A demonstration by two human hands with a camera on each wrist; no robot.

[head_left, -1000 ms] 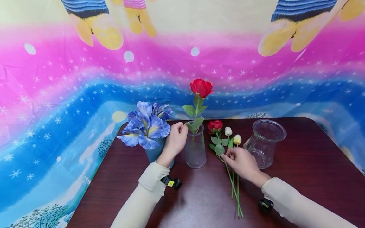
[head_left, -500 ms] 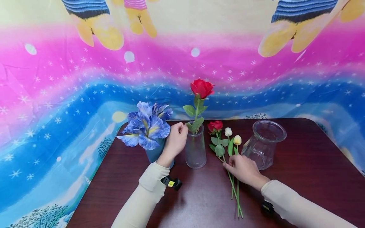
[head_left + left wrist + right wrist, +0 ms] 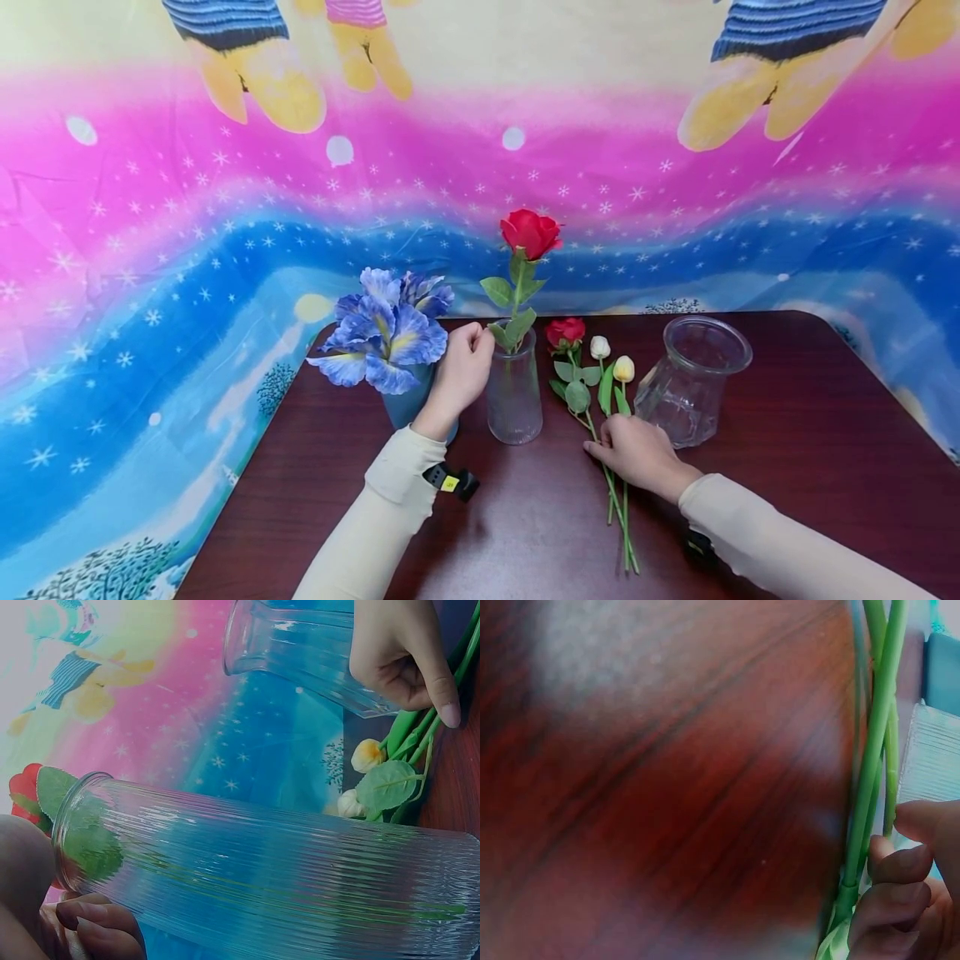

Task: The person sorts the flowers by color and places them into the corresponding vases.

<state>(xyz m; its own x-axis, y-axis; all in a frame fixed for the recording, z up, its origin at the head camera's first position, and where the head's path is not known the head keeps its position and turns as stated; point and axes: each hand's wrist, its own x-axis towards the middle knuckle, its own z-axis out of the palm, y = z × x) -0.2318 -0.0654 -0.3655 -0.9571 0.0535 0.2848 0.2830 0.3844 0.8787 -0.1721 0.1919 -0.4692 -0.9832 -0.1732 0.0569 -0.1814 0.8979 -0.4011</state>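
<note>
My left hand (image 3: 465, 368) grips the rim of a ribbed glass vase (image 3: 514, 408), its fingers curled at the near side in the left wrist view. In that vase stands a red rose (image 3: 530, 233) upright, its green stem showing through the glass. To the right, a second red rose (image 3: 566, 333), a white tulip (image 3: 600, 347) and a yellow tulip (image 3: 624, 368) lie on the table with stems crossing. My right hand (image 3: 637, 454) is over these stems. In the right wrist view its thumb and forefinger pinch a thin rose stem (image 3: 891, 769); the thicker tulip stems lie alongside.
A wide-mouthed clear glass vase (image 3: 686, 400) stands right of the loose flowers. Blue-violet irises (image 3: 386, 329) fill a blue-grey vase (image 3: 401, 408) beside my left wrist. The dark wooden table (image 3: 810, 467) meets a printed cloth (image 3: 615, 192) at the back.
My right hand has slid down along the stems towards me, from near the rose leaves to mid-stem. The flowers lie as before. My left hand stays at the vase rim.
</note>
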